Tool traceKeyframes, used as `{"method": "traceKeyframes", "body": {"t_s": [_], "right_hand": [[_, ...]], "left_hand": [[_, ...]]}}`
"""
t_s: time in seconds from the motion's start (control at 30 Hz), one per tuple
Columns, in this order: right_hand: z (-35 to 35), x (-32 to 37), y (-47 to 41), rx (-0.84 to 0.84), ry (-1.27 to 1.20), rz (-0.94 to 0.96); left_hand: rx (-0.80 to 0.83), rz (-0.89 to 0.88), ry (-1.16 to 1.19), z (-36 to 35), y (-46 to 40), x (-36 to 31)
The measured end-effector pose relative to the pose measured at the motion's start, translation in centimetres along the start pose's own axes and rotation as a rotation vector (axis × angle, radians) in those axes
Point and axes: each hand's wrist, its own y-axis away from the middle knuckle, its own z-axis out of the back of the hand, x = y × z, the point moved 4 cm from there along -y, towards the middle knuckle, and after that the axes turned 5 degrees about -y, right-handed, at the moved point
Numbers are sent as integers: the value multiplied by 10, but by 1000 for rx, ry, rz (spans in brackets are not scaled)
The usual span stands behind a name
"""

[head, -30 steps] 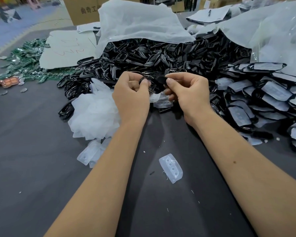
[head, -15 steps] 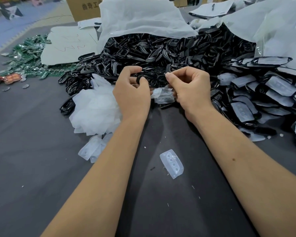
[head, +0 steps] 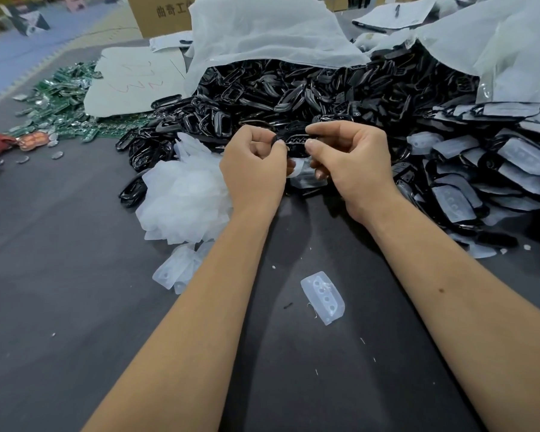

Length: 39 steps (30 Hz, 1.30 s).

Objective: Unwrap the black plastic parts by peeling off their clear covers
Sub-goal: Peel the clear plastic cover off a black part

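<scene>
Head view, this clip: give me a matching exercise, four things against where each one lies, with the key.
Things:
1. black part
2. heap of clear covers
3. single clear cover
4. green circuit boards

Places:
A. far left of the table, beside the white sheet
B. alone on the dark table, between the two forearms
C. pinched between the left hand and the right hand
D. on the table just left of the left hand

Pairs: 1-C, 2-D, 3-B, 4-A
</scene>
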Motion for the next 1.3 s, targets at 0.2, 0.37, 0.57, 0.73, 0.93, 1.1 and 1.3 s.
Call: {"method": "traceKeyframes", "body": {"t_s": [0.2,0.37,0.57,0.73,0.93,1.1,1.3], "right_hand": [[0,2,0,36,2,29],[1,1,1,28,-37,5],[1,-1,1,25,58,-16],[-2,3,-1,101,275,56],[-15,21,8,496,730,238],[-33,18,17,632,929,230],[-22,18,14,439,697,270]], "left_hand": [[1,-8,2,1,1,-2],[-8,20,15,-1,-1,1],[2,16,29,0,-1,1],[-35,17,43,1,0,0],[-281,-2,231,15,-3,-8],[-275,31,274,13,-3,-5],[-266,65,262,14,-6,-3]]}}
